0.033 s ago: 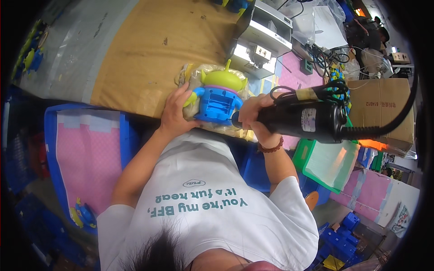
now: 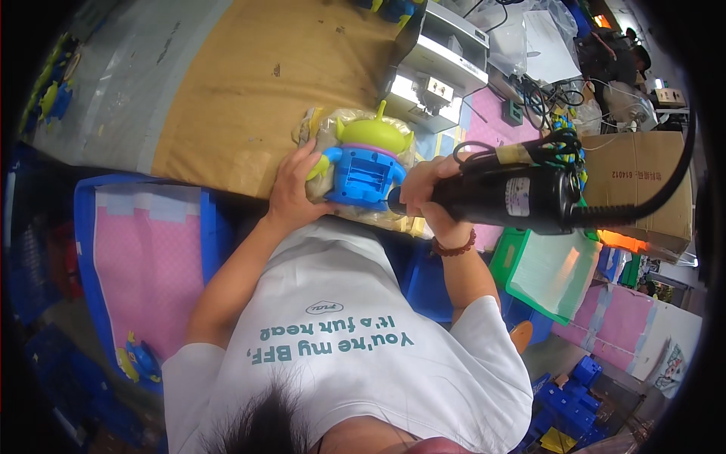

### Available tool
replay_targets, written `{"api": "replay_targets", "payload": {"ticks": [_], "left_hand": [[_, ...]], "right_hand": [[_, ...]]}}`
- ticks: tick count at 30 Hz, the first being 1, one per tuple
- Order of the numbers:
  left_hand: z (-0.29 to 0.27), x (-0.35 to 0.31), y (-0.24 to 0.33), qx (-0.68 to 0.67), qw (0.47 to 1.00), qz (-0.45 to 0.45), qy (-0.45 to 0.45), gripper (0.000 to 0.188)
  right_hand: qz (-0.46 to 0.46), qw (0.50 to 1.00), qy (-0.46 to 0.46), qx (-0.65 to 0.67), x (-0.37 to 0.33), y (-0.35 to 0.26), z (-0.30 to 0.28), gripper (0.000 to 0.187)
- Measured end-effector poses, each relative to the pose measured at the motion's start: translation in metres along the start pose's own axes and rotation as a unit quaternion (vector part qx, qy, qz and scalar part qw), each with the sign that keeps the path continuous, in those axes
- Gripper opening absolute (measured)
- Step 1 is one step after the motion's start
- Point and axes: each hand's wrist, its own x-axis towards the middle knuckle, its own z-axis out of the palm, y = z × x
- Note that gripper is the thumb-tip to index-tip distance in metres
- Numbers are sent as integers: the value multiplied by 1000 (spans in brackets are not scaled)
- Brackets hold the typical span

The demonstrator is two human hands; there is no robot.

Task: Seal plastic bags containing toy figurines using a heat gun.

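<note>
A toy figure (image 2: 363, 170) with a green head, a thin antenna and a blue body lies on a padded, plastic-covered rest (image 2: 325, 132) near the table's front edge. Its back faces up, showing a slotted open compartment. My left hand (image 2: 293, 185) is curled round the toy's left side, fingers by its green hand and thumb at its base. In my right hand (image 2: 432, 198) is a black electric screwdriver (image 2: 491, 198), held almost level. The driver's nose points at the lower right of the toy's body; my fingers partly hide its tip, so contact cannot be made out.
A blue bin (image 2: 147, 265) lined with pink sheet holds another toy at my left. White metal equipment (image 2: 446, 68) stands at the far side. Cables, a green tray (image 2: 556, 272) and a cardboard box (image 2: 639, 189) are to the right. The driver's thick cord (image 2: 673, 178) arcs upward.
</note>
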Motion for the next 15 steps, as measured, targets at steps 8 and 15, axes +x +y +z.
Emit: {"api": "replay_targets", "payload": {"ticks": [8, 15], "left_hand": [[-2, -1, 0, 7, 1000, -15, -8, 99], [1, -2, -1, -18, 1000, -12, 4, 97]], "right_hand": [[-31, 980, 183, -77, 75, -40, -50, 34], [-21, 936, 276, -220, 140, -6, -106, 28]]}}
